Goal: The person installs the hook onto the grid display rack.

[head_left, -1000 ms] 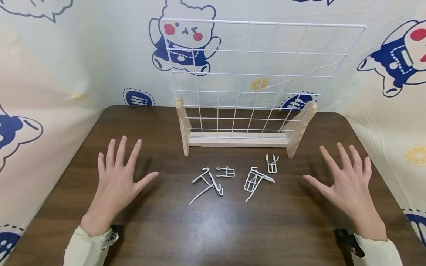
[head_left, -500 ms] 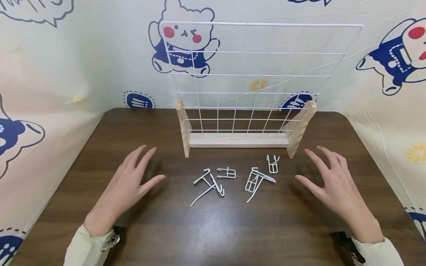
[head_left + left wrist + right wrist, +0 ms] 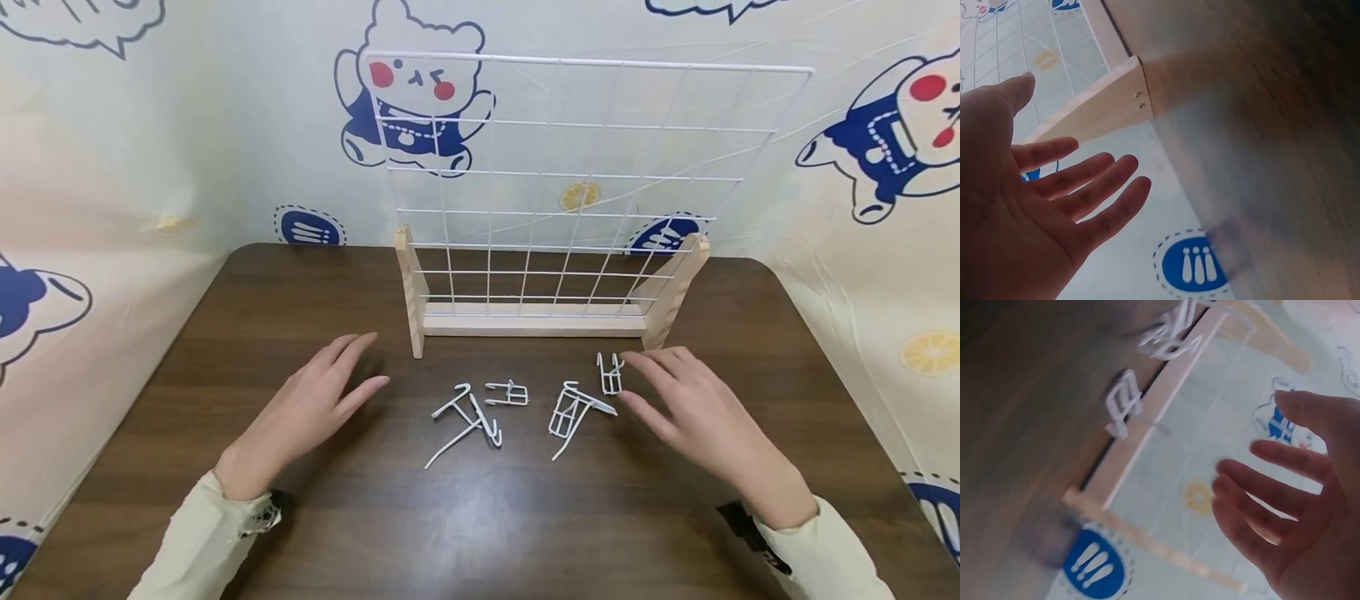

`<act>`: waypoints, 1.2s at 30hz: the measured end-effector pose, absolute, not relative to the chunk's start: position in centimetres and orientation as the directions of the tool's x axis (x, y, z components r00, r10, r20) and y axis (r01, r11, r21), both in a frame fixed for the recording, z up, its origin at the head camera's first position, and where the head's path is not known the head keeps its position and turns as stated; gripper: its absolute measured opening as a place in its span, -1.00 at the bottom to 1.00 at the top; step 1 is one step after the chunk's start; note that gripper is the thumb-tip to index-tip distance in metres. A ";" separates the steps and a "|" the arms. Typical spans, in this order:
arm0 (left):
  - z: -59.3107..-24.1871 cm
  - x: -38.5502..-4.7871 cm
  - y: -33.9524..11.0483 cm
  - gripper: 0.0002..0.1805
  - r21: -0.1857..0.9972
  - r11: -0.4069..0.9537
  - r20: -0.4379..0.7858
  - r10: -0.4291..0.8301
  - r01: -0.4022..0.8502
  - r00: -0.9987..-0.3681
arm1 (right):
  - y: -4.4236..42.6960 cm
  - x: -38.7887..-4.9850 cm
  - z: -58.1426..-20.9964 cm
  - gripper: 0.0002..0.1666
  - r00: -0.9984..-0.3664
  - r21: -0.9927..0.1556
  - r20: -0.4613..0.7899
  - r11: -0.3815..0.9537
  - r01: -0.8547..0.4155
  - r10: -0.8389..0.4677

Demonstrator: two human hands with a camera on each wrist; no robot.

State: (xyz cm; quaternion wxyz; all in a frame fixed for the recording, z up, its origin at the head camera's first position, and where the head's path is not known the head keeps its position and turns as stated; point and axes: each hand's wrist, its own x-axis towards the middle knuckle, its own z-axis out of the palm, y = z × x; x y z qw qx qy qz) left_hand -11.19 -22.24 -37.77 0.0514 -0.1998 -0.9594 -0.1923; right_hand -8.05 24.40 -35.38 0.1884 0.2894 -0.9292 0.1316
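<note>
Several white wire hooks lie on the brown table. My right hand (image 3: 697, 417) hovers beside the small hook at the right (image 3: 611, 376), thumb and fingers apart. In the right wrist view its fingers (image 3: 1275, 487) hold nothing, and the hooks are blurred. Left of that hook lies a group of hooks (image 3: 574, 406) with a long prong. Another small hook (image 3: 512, 392) lies near the middle, with a long-pronged pair (image 3: 477, 422) to its left. My left hand (image 3: 303, 412) is held over the table left of this pair, fingers extended and holding nothing.
A white wire grid (image 3: 555, 174) stands upright behind the hooks in a pale wooden stand (image 3: 534, 326). A printed cloth (image 3: 247, 125) hangs behind and beside the table (image 3: 465, 517). Dark straps are on both wrists.
Both hands have moved inward, their fingers less spread. The right hand has travelled left to beside the right-hand small hook; the left has shifted right. The hooks stay where they were.
</note>
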 end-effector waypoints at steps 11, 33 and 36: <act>-38.1 -15.8 -21.1 -0.21 0.457 0.793 0.141 0.383 0.403 -0.913 | 20.8 -8.9 -33.3 -0.71 -0.751 -0.158 0.230 0.738 -0.656 -0.619; -39.3 -19.6 -18.5 -0.54 0.579 0.721 0.150 0.363 0.379 -0.920 | 18.2 -9.8 -36.7 -0.58 -0.806 -0.166 0.145 0.790 -0.591 -0.573; -39.5 -19.9 -18.5 -0.51 0.650 0.675 0.118 0.364 0.348 -0.924 | 18.3 -9.7 -36.7 -0.61 -0.793 -0.154 0.149 0.778 -0.609 -0.591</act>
